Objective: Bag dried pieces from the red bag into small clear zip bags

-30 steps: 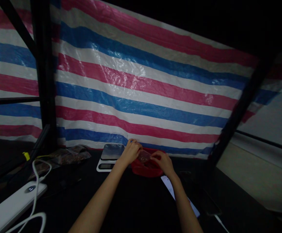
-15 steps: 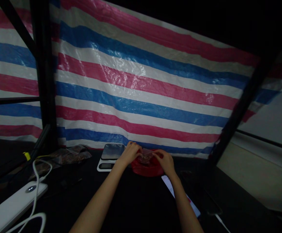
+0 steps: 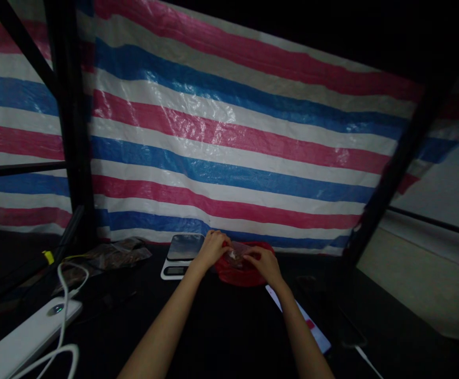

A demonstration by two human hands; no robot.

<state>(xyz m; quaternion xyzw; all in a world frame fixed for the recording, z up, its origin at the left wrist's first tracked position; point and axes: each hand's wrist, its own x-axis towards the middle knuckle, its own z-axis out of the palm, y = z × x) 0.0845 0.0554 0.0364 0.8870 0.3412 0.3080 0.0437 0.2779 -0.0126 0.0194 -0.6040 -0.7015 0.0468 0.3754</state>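
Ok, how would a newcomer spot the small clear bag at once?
Below the striped sheet, on the black table, a red container sits right of the white scale. The small clear bag shows against that red, between the left hand and right hand. Unlike the brown-filled bags lying left of the scale, it is held in both hands.

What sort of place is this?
Probably a makeshift work corner: a striped plastic tarp hangs like a wall behind a dark table, where a digital scale sits.
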